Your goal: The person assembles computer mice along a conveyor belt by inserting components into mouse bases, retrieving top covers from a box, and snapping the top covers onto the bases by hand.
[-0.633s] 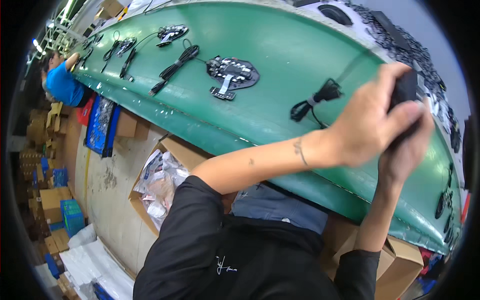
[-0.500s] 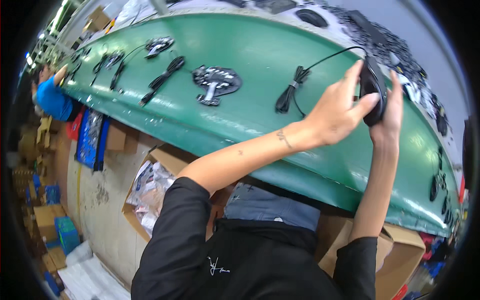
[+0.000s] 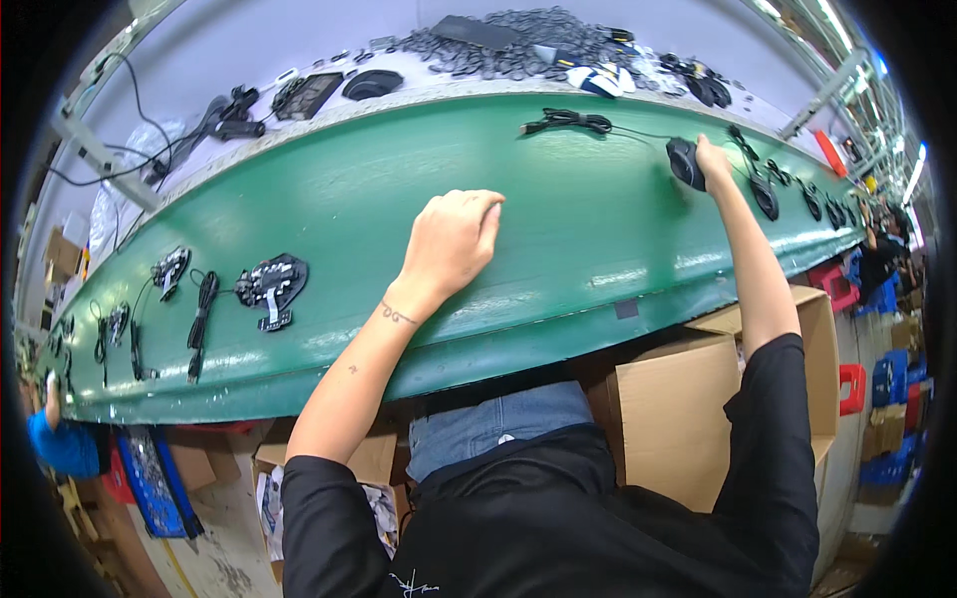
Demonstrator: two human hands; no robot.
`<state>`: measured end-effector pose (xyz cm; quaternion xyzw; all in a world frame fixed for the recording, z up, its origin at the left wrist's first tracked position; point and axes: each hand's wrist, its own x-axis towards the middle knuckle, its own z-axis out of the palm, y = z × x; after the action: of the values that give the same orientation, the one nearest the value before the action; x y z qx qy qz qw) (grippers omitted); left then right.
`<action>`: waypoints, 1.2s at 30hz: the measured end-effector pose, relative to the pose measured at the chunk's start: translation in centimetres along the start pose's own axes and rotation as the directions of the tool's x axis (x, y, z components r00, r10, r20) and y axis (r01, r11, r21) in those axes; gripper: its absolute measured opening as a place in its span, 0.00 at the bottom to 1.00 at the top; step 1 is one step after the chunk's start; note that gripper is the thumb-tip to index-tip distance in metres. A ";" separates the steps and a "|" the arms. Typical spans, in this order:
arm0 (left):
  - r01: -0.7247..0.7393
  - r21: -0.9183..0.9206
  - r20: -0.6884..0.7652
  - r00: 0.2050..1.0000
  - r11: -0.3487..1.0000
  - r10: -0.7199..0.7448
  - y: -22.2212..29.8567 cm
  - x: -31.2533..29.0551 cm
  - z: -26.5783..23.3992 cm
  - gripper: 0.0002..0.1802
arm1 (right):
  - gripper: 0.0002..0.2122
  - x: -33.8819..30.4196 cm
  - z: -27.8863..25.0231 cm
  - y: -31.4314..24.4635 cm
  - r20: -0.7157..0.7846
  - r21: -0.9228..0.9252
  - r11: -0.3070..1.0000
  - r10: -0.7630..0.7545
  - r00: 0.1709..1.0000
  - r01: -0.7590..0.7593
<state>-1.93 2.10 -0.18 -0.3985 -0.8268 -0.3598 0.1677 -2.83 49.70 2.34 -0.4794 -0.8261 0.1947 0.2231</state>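
Note:
At the right part of the green bench, my right hand (image 3: 713, 164) grips a black computer mouse (image 3: 684, 162) by its right side. The mouse's cable runs left to a tied black cable bundle (image 3: 568, 122) lying near the bench's far edge. My left hand (image 3: 451, 241) hovers over the middle of the green surface (image 3: 419, 179), its fingers curled and its thumb close to the index finger. Nothing shows in that hand, and it is apart from the mouse. Left of it lies an uncovered mouse base (image 3: 271, 284) with exposed parts, beside another bundled cable (image 3: 203, 319).
Finished-looking mice (image 3: 765, 197) with cables line the bench at the right. A pile of small dark parts (image 3: 528, 42) covers the white shelf behind. Cardboard boxes (image 3: 678, 419) stand below the front edge. Other people, one in a blue shirt (image 3: 62, 446), are at the far ends.
Both hands held the mouse before; now my left hand has let go and moved left. My right hand has carried the mouse to the right and lowered it. The view has turned rightward.

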 end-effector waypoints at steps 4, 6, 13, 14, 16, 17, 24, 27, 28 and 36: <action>0.024 0.022 0.017 1.000 0.999 -0.024 -0.6 -0.6 0.0 0.09 | 0.25 -2.6 0.8 1.6 -0.083 -0.071 0.995 0.071 0.994 -0.077; 0.045 0.038 -0.001 0.999 0.998 -0.045 -0.9 -1.2 -0.1 0.09 | 0.22 -5.4 0.9 -1.2 -0.204 -0.234 0.936 -0.311 0.928 0.262; 0.089 0.066 0.017 0.996 0.994 -0.090 -2.3 -1.1 0.7 0.13 | 0.15 -27.2 4.0 -19.7 0.162 0.564 0.183 -0.981 0.109 0.806; 0.171 0.088 0.065 0.982 0.981 -0.177 -3.0 -1.3 0.6 0.14 | 0.18 -31.6 4.7 -22.0 0.240 0.623 0.070 -0.965 -0.105 0.779; -0.133 0.056 -0.171 0.975 0.989 0.141 -5.2 -1.4 1.8 0.11 | 0.25 -39.0 6.4 -24.2 0.143 0.615 -0.107 -0.959 -0.244 0.781; -0.019 0.043 -0.153 0.988 0.999 0.026 -5.4 -1.2 1.4 0.11 | 0.32 -42.2 5.2 -25.2 0.253 0.633 -0.071 -0.922 -0.293 0.771; 0.122 0.071 -0.106 0.988 0.990 -0.114 -5.6 -0.8 0.0 0.10 | 0.15 -49.5 8.6 -25.6 0.184 0.403 -0.388 -0.853 -0.489 0.829; 0.090 0.130 -0.078 0.994 0.987 -0.080 -5.3 -1.0 0.0 0.11 | 0.12 -48.9 8.5 -25.1 0.023 0.466 -0.356 -0.910 -0.414 0.810; 0.065 0.165 -0.072 0.996 0.984 -0.053 -5.3 -0.9 0.1 0.11 | 0.12 -48.2 8.3 -25.1 0.028 0.456 -0.337 -0.920 -0.391 0.824; 0.142 -0.080 0.040 0.989 0.987 -0.139 -6.3 -1.5 0.5 0.15 | 0.18 -36.1 6.3 -24.7 0.143 0.912 0.358 -0.732 0.666 0.198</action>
<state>-5.89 -1.06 -4.28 -0.3520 -0.8399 -0.3979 0.1109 -7.81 5.86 3.83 0.0369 -0.7532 0.6143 0.2324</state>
